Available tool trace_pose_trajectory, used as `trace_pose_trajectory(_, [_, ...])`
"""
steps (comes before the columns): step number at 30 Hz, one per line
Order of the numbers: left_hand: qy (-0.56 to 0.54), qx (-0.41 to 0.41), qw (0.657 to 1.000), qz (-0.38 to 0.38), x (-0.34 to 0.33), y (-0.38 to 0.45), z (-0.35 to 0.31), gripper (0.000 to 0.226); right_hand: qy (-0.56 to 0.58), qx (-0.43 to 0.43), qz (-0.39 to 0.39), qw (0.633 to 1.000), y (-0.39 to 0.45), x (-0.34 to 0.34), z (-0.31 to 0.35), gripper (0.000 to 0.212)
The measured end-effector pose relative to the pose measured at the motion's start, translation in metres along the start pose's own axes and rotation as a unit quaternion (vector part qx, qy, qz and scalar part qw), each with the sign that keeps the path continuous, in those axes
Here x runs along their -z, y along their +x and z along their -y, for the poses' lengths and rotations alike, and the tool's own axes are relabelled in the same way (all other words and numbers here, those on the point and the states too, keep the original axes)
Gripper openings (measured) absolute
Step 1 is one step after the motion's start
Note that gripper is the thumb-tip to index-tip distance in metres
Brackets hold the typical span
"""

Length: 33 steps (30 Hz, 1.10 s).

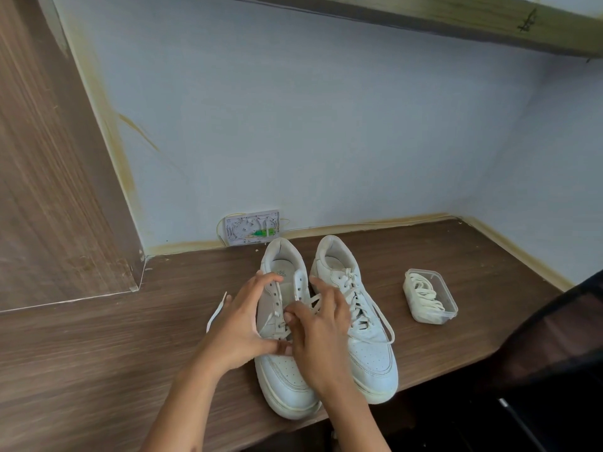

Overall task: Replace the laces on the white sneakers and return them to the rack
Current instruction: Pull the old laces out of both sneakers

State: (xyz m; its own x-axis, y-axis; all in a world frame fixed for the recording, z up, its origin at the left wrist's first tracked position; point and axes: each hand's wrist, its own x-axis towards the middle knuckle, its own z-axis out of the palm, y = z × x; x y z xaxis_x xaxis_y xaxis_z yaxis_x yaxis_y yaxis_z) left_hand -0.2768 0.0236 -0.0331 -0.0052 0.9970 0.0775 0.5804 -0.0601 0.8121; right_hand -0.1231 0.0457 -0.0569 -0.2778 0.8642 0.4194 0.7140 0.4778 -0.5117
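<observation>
Meanwhile, on the brown wooden table (pixel 98 370), the left hand (pixel 239 327) and right hand (pixel 318 334) pinch the left white leather sneaker's (pixel 284 380) white lace (pixel 277 326). The laced right white sneaker (pixel 365 347) sits just beside it.

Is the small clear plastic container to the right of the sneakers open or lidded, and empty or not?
Open and not empty: the small clear plastic container shows no lid, and coiled white laces lie inside it on the brown wooden desk.

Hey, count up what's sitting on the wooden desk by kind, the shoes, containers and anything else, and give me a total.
White sneakers: 2, a left sneaker being worked on by both hands and a right sneaker beside it
Clear plastic containers of laces: 1
White wall-socket boxes at the back edge: 1
Total: 4
</observation>
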Motion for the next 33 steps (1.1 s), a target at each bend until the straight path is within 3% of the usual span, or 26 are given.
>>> trace_pose_trajectory(2, [0.002,0.001,1.0,0.0,0.0,0.0,0.001,0.104,0.02,-0.008,-0.059,0.998,0.002,-0.002,0.001,0.016])
trace_pose_trajectory(5, [0.012,0.003,1.0,0.005,0.001,0.0,0.0,0.106,0.101,-0.103,-0.207,0.968,0.008,0.006,0.0,0.032])
trace_pose_trajectory(9, [0.011,0.007,1.0,0.011,0.002,0.0,-0.001,0.105,0.163,-0.173,-0.323,0.916,0.012,0.024,-0.005,0.011])
trace_pose_trajectory(12, [0.009,0.003,1.0,0.012,0.002,0.0,0.001,0.106,0.182,-0.117,-0.291,0.932,0.012,0.027,-0.003,0.019])
trace_pose_trajectory(14, [0.006,0.002,1.0,0.013,0.001,0.0,0.002,0.107,0.139,-0.056,-0.204,0.967,0.01,0.022,-0.001,0.029])
trace_pose_trajectory(17, [0.003,-0.001,1.0,0.008,-0.001,0.001,0.003,0.107,0.005,0.004,-0.065,0.998,0.005,0.007,-0.001,0.018])
trace_pose_trajectory(19, [-0.006,-0.008,1.0,0.003,-0.002,0.002,0.005,0.102,-0.032,0.012,-0.023,0.999,0.001,-0.001,0.0,0.01])
trace_pose_trajectory(22, [-0.002,-0.004,1.0,0.008,-0.001,0.002,0.003,0.105,-0.005,-0.005,-0.087,0.996,0.003,-0.001,0.004,0.019])
trace_pose_trajectory(25, [0.005,0.002,1.0,0.015,0.0,0.001,0.002,0.107,0.058,-0.103,-0.251,0.961,0.01,0.011,0.003,0.034])
trace_pose_trajectory(28, [0.012,0.006,1.0,0.018,0.001,0.0,0.0,0.106,0.098,-0.187,-0.356,0.91,0.015,0.022,-0.006,0.018])
trace_pose_trajectory(30, [0.013,0.008,1.0,0.018,0.001,-0.001,0.0,0.106,0.126,-0.221,-0.37,0.893,0.015,0.025,-0.008,0.011])
trace_pose_trajectory(33, [0.012,0.007,1.0,0.02,0.001,-0.001,0.0,0.106,0.146,-0.19,-0.347,0.907,0.013,0.024,-0.004,0.008])
